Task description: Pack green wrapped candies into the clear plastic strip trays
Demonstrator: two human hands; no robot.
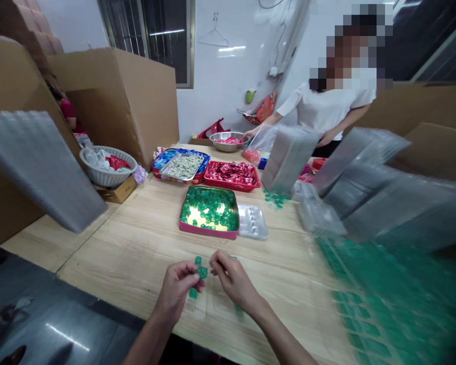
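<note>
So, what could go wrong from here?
A few things, perhaps. The small green piece is pinched at the fingertips of the left hand, so it could slip out. The open tin just beyond the hands holds many loose pieces, and a bump might spill some. Farther back, the tall stack of plastic trays might topple if nudged, perhaps onto the scattered green bits beside it.

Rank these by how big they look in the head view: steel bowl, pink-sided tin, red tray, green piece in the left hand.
1. Pink-sided tin
2. Red tray
3. Steel bowl; it stands farther back, so true size is unsure
4. Green piece in the left hand
</note>
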